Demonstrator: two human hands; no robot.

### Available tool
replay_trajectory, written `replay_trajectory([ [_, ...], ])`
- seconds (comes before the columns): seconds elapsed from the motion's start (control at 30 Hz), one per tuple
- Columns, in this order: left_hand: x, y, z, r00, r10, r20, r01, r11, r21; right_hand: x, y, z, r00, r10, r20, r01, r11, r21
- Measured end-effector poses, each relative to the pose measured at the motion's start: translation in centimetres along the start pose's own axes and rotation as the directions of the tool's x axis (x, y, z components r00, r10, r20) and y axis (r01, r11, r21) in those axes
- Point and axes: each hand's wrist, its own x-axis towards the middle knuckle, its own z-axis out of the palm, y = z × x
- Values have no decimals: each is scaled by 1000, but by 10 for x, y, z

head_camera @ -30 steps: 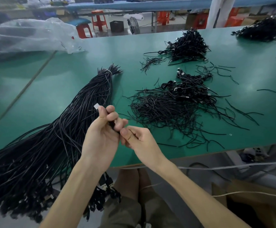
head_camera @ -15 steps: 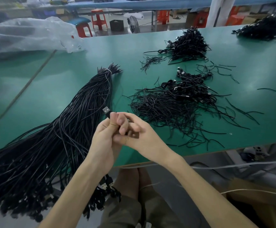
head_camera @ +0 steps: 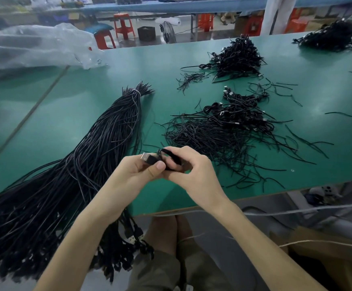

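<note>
Fingers (head_camera: 183, 153) of both hands curled round a black cable (head_camera: 166, 152), left hand (head_camera: 136, 172) pinching its plug end, right hand (head_camera: 198, 175) gripping the coil, above the counter (head_camera: 66, 127) near its front edge, bundle (head_camera: 108, 143) to the left, loose pile (head_camera: 223, 133) beyond.

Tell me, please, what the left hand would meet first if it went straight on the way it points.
The left hand, gripping a USB cable, points up and right, so it would meet the right hand first; they seem to touch. Past it lies the loose cable pile, depth unclear.
</note>
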Motion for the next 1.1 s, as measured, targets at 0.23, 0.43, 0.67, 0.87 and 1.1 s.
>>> replay_trajectory([
  [0.23,-2,-9,4,982,-58,-180,88,983,164,1,-1,-5,984,-49,171,122,883,-452],
  [0.43,-1,-12,3,969,-14,-247,78,964,252,-8,2,5,972,-45,230,195,699,-688],
  [0.67,-4,-16,-3,942,-86,-323,194,928,318,-3,8,2,955,-62,291,256,671,-696],
  [0.87,0,-20,-6,964,50,-262,181,599,780,10,13,-4,912,-23,409,339,603,-722],
  [1.1,18,-30,-13,961,-277,29,138,567,812,25,12,-13,844,-41,535,492,458,-740],
])
